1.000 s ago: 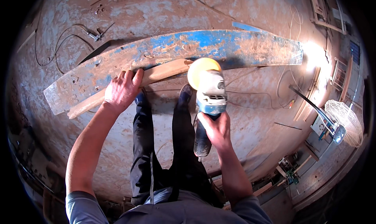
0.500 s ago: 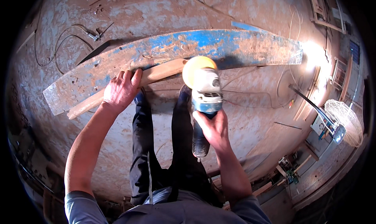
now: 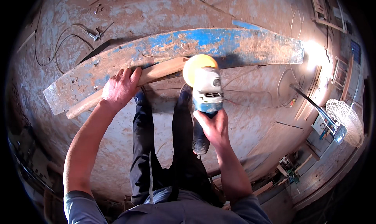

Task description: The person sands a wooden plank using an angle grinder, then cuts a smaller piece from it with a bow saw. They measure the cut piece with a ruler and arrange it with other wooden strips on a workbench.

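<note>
My left hand (image 3: 119,87) is closed over a long curved piece of wood (image 3: 163,69), pressing it against a scuffed blue workbench plank (image 3: 203,39). In my right hand (image 3: 214,127) is an angle grinder (image 3: 208,91) with a blue and pale grey body, gripped round its dark handle. Its round yellow sanding disc (image 3: 199,63) covers the right end of the wood, so whether disc and wood touch there cannot be made out. The wood's other end sticks out to the left, past my wrist.
Behind the plank on the left, a hose with a metal fitting (image 3: 94,36) lies on the dusty floor. A wire-caged fan (image 3: 341,116) stands at the right, near a bright light. Cables (image 3: 250,92) run across the floor beyond my legs, and wooden frames lean at the far right.
My left hand and the wood shift very slightly, and the wood seems turned a little. The grinder's handle end rises slightly in the picture, with the disc still at the wood's right end.
</note>
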A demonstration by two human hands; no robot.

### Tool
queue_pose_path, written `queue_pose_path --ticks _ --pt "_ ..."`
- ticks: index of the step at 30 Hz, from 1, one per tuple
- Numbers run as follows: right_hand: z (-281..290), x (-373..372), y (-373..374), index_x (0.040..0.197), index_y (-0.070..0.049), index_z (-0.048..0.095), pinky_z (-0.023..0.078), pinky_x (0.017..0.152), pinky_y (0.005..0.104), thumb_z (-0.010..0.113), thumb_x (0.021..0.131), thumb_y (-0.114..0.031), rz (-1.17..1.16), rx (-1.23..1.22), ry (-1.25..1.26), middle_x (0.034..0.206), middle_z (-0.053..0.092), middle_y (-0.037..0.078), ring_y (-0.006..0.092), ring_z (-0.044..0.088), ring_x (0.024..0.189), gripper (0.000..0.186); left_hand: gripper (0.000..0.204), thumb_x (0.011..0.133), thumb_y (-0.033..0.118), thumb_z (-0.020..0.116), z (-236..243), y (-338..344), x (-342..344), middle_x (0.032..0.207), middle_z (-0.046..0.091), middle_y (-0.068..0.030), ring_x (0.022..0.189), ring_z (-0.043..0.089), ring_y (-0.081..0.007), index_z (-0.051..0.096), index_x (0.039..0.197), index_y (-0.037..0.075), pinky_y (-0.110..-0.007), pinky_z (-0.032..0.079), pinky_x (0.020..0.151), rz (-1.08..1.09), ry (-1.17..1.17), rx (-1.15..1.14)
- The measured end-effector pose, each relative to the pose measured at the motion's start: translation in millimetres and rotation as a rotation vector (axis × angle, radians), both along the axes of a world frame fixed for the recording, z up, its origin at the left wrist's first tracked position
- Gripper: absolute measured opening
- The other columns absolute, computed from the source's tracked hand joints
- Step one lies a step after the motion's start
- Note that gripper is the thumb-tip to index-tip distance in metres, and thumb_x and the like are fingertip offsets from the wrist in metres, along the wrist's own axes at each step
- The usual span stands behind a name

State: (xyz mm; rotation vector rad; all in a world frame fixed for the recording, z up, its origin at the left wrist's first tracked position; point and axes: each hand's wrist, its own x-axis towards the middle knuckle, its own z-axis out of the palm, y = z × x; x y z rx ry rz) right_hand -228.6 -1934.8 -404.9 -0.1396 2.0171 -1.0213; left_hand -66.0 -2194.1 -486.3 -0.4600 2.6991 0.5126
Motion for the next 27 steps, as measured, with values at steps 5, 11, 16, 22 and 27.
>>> queue_pose_path --ticks 5,11,16,22,27 --pt "-2.2 -4.1 -3.6 0.111 0.001 0.061 0.052 0.078 0.0331 0.077 0.079 -0.013 -0.039 -0.059 -0.043 0.096 0.068 0.011 0.017 0.064 0.086 0.038 0.058 0.076 0.019 0.074 3.8 -1.3 -2.7 0.106 0.06 -0.012 0.102 0.063 -0.029 0.049 0.128 0.008 -0.04 0.056 0.08 0.009 -0.04 0.019" --pt "-4.2 0.0 6.3 0.106 0.0 0.064 0.052 0.078 0.0323 0.075 0.08 -0.011 -0.23 -0.11 -0.054 0.093 0.069 0.009 0.0164 0.064 0.084 0.031 0.059 0.076 0.02 0.074 4.5 -1.6 -3.8 0.109 0.06 -0.0115 0.104 0.063 -0.0285 0.049 0.128 0.01 -0.04 0.056 0.081 0.033 -0.092 0.034" --pt "-6.4 -2.0 -6.6 0.113 0.0 0.061 0.051 0.082 0.0343 0.078 0.077 -0.013 0.036 -0.037 -0.029 0.098 0.069 0.012 0.019 0.065 0.09 0.041 0.057 0.077 0.021 0.073 6.3 -6.5 -7.9 0.109 0.06 -0.0112 0.104 0.063 -0.0284 0.049 0.128 0.011 -0.04 0.056 0.081 0.03 -0.11 0.067" --pt "-4.2 -11.9 7.1 0.112 0.001 0.062 0.051 0.078 0.0302 0.074 0.081 -0.01 -0.051 -0.027 -0.073 0.096 0.068 0.007 0.0131 0.062 0.085 0.035 0.054 0.079 0.023 0.073 9.4 -6.6 -8.0 0.107 0.06 -0.0118 0.1 0.064 -0.0299 0.049 0.126 0.011 -0.042 0.057 0.078 0.029 -0.107 0.068" --pt "-5.4 -3.5 9.2 0.114 -0.001 0.062 0.051 0.082 0.0326 0.075 0.08 -0.012 -0.067 -0.037 -0.051 0.1 0.069 0.01 0.0165 0.065 0.092 0.038 0.05 0.08 0.023 0.071 12.4 -8.7 -11.1 0.105 0.059 -0.0132 0.099 0.065 -0.0308 0.048 0.123 0.01 -0.043 0.057 0.076 0.024 -0.106 0.097"
